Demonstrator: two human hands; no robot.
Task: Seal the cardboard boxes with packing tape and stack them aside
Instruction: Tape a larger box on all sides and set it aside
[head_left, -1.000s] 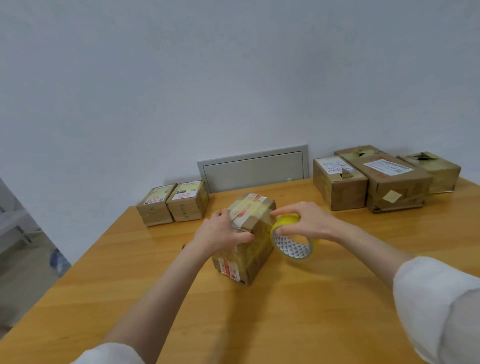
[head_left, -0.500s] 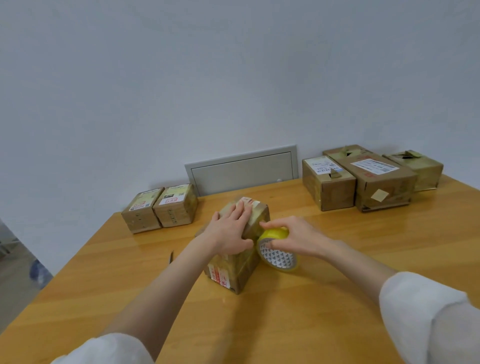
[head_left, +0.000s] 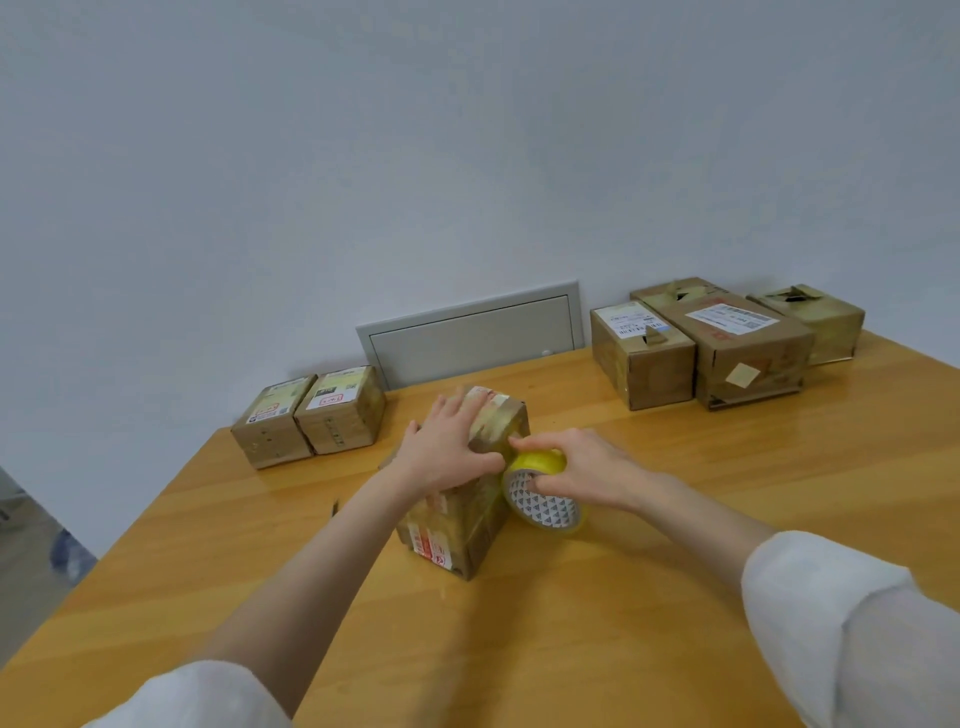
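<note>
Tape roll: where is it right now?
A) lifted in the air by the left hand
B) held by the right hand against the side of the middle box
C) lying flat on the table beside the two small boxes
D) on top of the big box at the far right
B: the right hand grips the tape roll at the right side of the box, while the left hand presses flat on the box's top.

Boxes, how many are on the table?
7. Two small boxes sit back left, the middle box is under the left hand, and four right boxes cluster back right. More may hide behind.
</note>
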